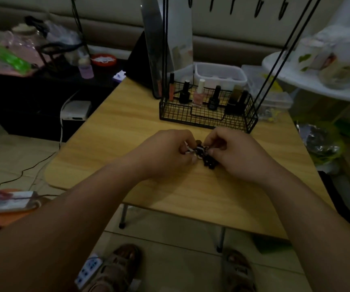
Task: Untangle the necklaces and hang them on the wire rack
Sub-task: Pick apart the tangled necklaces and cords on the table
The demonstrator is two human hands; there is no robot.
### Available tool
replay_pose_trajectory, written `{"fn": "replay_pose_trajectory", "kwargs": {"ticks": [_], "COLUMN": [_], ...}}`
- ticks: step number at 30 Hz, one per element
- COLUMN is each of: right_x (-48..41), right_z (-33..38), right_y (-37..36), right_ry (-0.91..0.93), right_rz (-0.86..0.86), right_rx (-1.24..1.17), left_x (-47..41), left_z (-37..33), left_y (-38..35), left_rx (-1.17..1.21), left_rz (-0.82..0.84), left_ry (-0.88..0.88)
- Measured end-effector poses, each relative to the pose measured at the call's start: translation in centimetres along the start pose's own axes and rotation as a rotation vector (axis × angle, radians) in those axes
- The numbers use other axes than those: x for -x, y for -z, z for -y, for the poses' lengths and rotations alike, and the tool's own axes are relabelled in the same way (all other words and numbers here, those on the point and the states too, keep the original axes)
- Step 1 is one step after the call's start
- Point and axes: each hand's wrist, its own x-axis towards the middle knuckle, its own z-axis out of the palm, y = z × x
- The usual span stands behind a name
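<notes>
A small tangle of dark and white beaded necklaces [204, 155] sits low over the middle of the wooden table [127, 127], held between both hands. My left hand [165, 153] pinches its left side with curled fingers. My right hand [236, 153] pinches its right side. Most of the tangle is hidden by my fingers. The black wire rack [207, 114] stands just behind my hands, its basket base on the table and its thin uprights rising to a row of hooks [256, 7] at the top edge.
Several nail polish bottles [198, 93] stand in the rack's basket. A white plastic box [220, 75] and a tall mirror-like panel [165, 39] stand behind it. A cluttered dark shelf is at left, a white round table [296, 74] at right, cables and a power strip [86, 272] on the floor.
</notes>
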Motion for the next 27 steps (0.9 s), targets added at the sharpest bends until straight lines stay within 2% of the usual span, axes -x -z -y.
{"fn": "replay_pose_trajectory", "kwargs": {"ticks": [7, 16, 22, 27], "right_x": [0.7, 0.3, 0.3, -0.3], "right_z": [0.3, 0.6, 0.6, 1.0], "right_y": [1.3, -0.2, 0.5, 1.3], "right_ry": [-0.179, -0.151, -0.215, -0.303], "right_rz": [0.143, 0.036, -0.024, -0.056], "right_rx": [0.062, 0.078, -0.169, -0.668], "left_x": [-0.1, -0.1, 0.1, -0.3], "left_z": [0.1, -0.7, -0.9, -0.8], "left_y": [1.1, -0.1, 0.2, 0.6], "left_rx": [0.035, -0.078, -0.063, 0.07], "left_rz": [0.065, -0.005, 0.005, 0.005], "left_ry": [0.046, 0.034, 0.043, 0.076]}}
